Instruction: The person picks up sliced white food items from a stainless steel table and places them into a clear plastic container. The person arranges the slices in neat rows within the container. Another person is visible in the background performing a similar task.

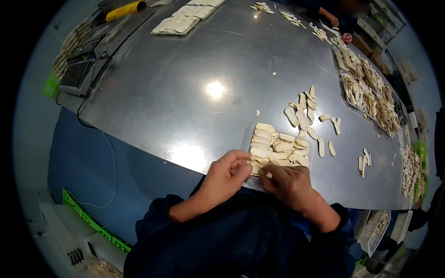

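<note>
A clear plastic tray lies at the near edge of the metal table, with overlapping pale dried slices arranged in it. My left hand is at the tray's near left corner. Its thumb and forefinger are apart, their tips beside the slices there. Over the near side of the tray, my right hand has its fingers bent down among the slices. Those fingertips are partly hidden, so whether they pinch a slice cannot be seen. Just beyond the tray, a loose pile of slices spreads to the right.
Trays heaped with slices stand at the right. Filled flat trays sit at the far left. A scale with a cable is on the left edge. Another person's hand works at the far right. A green crate is below left.
</note>
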`<state>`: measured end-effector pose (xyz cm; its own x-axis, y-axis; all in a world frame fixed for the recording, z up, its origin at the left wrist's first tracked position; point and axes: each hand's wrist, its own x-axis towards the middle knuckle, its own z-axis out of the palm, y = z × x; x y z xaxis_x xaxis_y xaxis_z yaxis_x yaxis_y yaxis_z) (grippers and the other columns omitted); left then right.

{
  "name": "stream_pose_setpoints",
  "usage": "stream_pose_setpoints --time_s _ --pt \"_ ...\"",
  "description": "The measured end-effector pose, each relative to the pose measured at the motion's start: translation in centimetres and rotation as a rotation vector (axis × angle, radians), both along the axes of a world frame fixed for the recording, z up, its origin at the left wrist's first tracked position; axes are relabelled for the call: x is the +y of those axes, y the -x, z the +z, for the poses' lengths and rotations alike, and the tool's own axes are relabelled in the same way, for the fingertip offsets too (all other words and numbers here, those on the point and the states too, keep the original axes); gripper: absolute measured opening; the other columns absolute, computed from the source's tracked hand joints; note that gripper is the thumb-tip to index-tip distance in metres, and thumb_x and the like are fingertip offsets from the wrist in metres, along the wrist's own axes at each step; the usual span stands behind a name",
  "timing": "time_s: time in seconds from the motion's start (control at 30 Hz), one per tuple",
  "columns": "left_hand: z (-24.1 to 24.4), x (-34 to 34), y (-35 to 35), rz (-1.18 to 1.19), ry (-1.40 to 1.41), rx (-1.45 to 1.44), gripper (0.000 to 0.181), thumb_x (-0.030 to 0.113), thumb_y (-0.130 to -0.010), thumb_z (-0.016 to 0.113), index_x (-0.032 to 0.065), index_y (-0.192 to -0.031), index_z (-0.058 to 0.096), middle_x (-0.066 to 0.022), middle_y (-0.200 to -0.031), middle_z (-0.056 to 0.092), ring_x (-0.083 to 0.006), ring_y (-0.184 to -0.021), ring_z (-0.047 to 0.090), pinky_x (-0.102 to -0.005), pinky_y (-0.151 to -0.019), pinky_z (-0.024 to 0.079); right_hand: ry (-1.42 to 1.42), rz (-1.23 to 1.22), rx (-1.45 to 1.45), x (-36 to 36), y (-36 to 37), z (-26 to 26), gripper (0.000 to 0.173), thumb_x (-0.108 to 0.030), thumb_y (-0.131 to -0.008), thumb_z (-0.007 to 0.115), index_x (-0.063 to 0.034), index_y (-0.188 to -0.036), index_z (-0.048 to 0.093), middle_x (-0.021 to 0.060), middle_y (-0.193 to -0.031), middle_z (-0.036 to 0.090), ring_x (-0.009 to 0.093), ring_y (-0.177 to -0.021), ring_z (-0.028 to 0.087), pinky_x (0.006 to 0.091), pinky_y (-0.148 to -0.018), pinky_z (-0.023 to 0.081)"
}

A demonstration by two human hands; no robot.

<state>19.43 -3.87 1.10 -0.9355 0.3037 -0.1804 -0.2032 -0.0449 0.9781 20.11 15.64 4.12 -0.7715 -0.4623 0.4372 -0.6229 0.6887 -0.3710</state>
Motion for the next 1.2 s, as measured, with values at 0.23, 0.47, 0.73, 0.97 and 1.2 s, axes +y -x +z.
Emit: stream_pose_setpoints --time_s 0.23,0.47,0.73,0.97,1.2 --pt "-2.4 -1.2 2.0 0.264 0.19 0.194 0.023 0.01 -0.088 0.065 -0.001 -0.107 0.059 -0.0036 -0.074 0.064 -0.0059 -0.061 0.054 -0.0214 -0.056 0.045 -0.135 -0.036 0.024 0.6 1.7 -1.5 0.014 -0.014 -0.077 0.068 -0.0076 -0.078 0.055 0.0054 -0.053 0.056 0.023 -0.046 0.059 0.0329 -0.042 0.045" --pt "-4.8 -1.3 2.9 0.383 0.243 0.317 0.02 0.005 -0.088 0.062 -0.0023 -0.107 0.059 -0.0016 -0.071 0.059 -0.0041 -0.062 0.051 -0.02 -0.057 0.043 -0.1 -0.371 -0.163 4.2 0.5 0.2 0.019 -0.017 -0.081 0.07 -0.0058 -0.096 0.066 0.0115 -0.061 0.062 0.029 -0.054 0.062 0.0363 -0.049 0.048" --pt "-4.3 -0.6 4.7 0.383 0.273 0.333 0.018 0.004 -0.089 0.06 -0.0048 -0.106 0.059 -0.0011 -0.069 0.057 -0.0038 -0.062 0.05 -0.0189 -0.057 0.041 0.056 -0.841 -0.256 15.5 3.2 -0.6 0.02 -0.018 -0.077 0.069 -0.0022 -0.089 0.072 0.0164 -0.074 0.066 0.029 -0.068 0.065 0.0356 -0.065 0.05" --pt "-5.0 -0.9 5.0 0.429 0.21 0.307 0.018 0.004 -0.089 0.06 -0.0046 -0.106 0.059 0.0008 -0.07 0.057 -0.003 -0.062 0.049 -0.0183 -0.056 0.041 0.005 -0.612 -0.468 13.5 7.9 -1.7 0.022 -0.014 -0.071 0.074 0.0048 -0.082 0.069 0.017 -0.072 0.065 0.026 -0.066 0.063 0.035 -0.063 0.049" --pt "-0.5 -0.4 0.5 0.331 0.092 0.231 0.014 0.005 -0.094 0.054 -0.0019 -0.106 0.058 -0.0034 -0.073 0.061 -0.0034 -0.054 0.048 -0.0175 -0.05 0.038 0.18 -0.513 -0.19 8.7 2.4 0.6 0.008 -0.002 -0.074 0.069 -0.0026 -0.082 0.069 0.0115 -0.072 0.063 0.025 -0.064 0.06 0.0341 -0.058 0.048"
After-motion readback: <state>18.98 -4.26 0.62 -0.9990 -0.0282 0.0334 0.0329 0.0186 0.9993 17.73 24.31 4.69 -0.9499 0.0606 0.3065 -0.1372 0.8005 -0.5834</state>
